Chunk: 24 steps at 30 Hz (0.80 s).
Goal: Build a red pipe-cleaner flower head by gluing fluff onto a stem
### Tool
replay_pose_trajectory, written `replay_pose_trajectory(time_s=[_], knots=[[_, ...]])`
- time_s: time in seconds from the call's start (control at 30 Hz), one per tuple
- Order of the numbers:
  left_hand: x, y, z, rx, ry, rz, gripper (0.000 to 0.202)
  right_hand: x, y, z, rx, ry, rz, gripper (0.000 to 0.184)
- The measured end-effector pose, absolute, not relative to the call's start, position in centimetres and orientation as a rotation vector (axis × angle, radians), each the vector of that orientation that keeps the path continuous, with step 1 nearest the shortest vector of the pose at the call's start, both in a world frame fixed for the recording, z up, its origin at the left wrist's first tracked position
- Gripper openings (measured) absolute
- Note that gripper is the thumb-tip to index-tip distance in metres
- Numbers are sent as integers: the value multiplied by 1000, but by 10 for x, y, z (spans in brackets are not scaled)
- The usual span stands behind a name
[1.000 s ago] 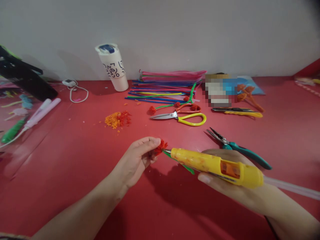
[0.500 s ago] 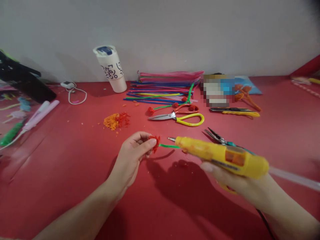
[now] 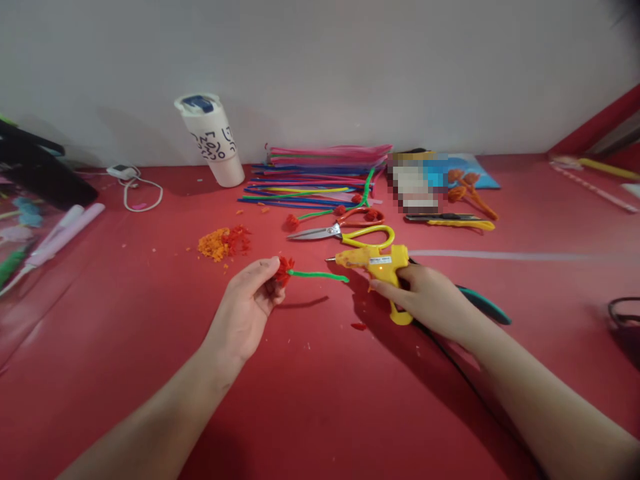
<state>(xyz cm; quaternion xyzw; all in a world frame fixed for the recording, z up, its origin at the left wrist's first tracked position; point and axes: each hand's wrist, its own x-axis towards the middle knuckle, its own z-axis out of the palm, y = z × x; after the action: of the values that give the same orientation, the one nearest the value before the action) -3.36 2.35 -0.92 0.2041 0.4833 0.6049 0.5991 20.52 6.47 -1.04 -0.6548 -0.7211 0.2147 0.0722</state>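
Observation:
My left hand (image 3: pixel 245 310) pinches a small red pipe-cleaner flower (image 3: pixel 285 270) by its head; its green stem (image 3: pixel 317 275) sticks out to the right above the red table (image 3: pixel 150 333). My right hand (image 3: pixel 430 300) grips the handle of a yellow glue gun (image 3: pixel 377 265), which rests low on the table with its nozzle pointing left, a short gap from the stem's end. Teal-handled pliers (image 3: pixel 483 305) lie partly hidden behind my right hand.
Yellow-handled scissors (image 3: pixel 345 233) lie just beyond the glue gun. Behind them are a stack of coloured pipe cleaners (image 3: pixel 320 177), a white tumbler (image 3: pixel 210 140), a yellow utility knife (image 3: pixel 450 221) and orange flowers (image 3: pixel 467 190). Orange and red trimmings (image 3: pixel 223 241) sit at left. A clear glue stick (image 3: pixel 500 255) lies right.
My right hand has lowered the glue gun from the flower down onto the table and farther away. My left hand has drawn the flower slightly left, its stem now clear of the nozzle.

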Motion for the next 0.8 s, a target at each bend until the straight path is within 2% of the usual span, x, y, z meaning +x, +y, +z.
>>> replay_pose_trajectory(time_s=[0.13,0.2,0.33,0.43,0.57,0.67,0.8], knots=[[-33,22,-10,486,1116,1379,16,205,61,-9,-1943,-2366,152,41],[-33,21,-10,490,1120,1386,16,206,57,-7,-1804,-2400,-17,35],[-35,23,-11,515,1117,1421,15,199,43,-4,-1272,-2735,145,15],[-35,24,-11,516,1106,1428,15,189,32,-5,-995,-2916,187,13],[-35,25,-13,518,1119,1409,16,180,27,-9,-939,-2932,21,20],[-34,24,-15,521,1134,1390,16,182,28,-6,-977,-2869,216,20],[-34,23,-16,520,1147,1368,17,189,31,2,-1172,-2246,1035,12]])
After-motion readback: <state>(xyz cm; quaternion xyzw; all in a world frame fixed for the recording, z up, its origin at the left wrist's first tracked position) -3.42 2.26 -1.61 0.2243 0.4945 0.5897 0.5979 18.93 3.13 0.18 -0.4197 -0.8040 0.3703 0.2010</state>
